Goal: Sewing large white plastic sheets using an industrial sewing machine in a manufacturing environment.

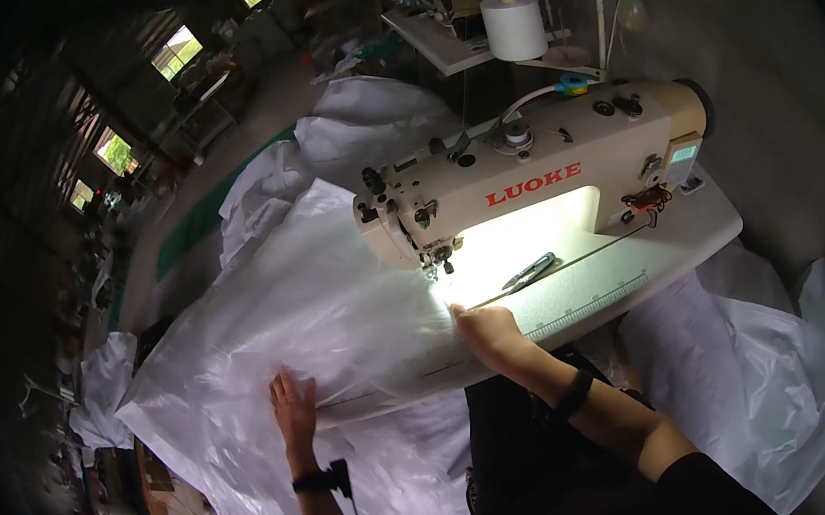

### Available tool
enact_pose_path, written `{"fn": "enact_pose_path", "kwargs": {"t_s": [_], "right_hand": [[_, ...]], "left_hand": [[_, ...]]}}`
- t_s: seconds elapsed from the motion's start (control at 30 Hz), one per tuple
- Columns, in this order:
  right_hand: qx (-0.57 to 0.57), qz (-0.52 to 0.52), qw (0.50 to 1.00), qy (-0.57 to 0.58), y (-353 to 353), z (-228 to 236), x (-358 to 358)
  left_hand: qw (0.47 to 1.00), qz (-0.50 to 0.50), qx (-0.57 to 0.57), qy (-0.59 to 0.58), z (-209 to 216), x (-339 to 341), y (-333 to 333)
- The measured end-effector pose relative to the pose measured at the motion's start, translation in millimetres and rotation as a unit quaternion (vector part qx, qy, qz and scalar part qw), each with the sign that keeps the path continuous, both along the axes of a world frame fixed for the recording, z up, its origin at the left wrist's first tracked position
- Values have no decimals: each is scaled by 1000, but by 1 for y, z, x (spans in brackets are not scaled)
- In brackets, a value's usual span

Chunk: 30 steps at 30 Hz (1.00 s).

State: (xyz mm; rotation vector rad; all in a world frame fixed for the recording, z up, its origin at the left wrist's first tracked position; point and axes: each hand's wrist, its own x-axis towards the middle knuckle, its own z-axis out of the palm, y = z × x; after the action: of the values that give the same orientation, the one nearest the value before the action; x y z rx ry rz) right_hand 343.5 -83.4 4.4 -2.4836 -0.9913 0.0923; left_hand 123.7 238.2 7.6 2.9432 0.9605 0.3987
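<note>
A white sewing machine [542, 171] stands before me, its lamp lighting the bed under the arm. Thin white plastic-like sheeting [301, 266] spreads over the left of the bed and runs up to the needle area. My left hand [293, 408] lies on that sheeting with its fingers stretched out. Close to the needle, my right hand [488, 334] has its fingers pressed together at the sheeting's edge. Its fingertips are small in the view, but the sheet's edge meets them. Thread snips [532, 272] rest on the bed beyond my right hand.
A white thread cone [513, 27] stands behind the machine. More white sheeting [753, 364] hangs at the right, and a crumpled heap [367, 117] lies behind to the left. A ruler scale [584, 304] runs along the bed's near edge. Windows [178, 52] line the dim room's left side.
</note>
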Motion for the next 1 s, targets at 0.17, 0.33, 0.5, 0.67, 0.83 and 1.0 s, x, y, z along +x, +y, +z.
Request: {"fn": "enact_pose_path", "kwargs": {"t_s": [0.17, 0.33, 0.5, 0.67, 0.83, 1.0], "right_hand": [[2, -17, 999, 51, 2, -4, 0], [17, -14, 1000, -9, 0, -7, -1], [7, -5, 1000, 1, -3, -8, 2], [8, 5, 1000, 5, -4, -8, 6], [12, 25, 1000, -2, -13, -12, 3], [11, 22, 1000, -10, -24, -11, -1]], "left_hand": [[973, 74, -60, 212, 43, 17, 52], [987, -143, 8, -70, 79, 48, -71], [942, -286, 166, 54, 59, 72, -155], [737, -539, -399, 87, 65, 50, -237], [795, -438, -418, -32, 46, 50, -212], [976, -181, -60, 104, 29, 37, -131]]}}
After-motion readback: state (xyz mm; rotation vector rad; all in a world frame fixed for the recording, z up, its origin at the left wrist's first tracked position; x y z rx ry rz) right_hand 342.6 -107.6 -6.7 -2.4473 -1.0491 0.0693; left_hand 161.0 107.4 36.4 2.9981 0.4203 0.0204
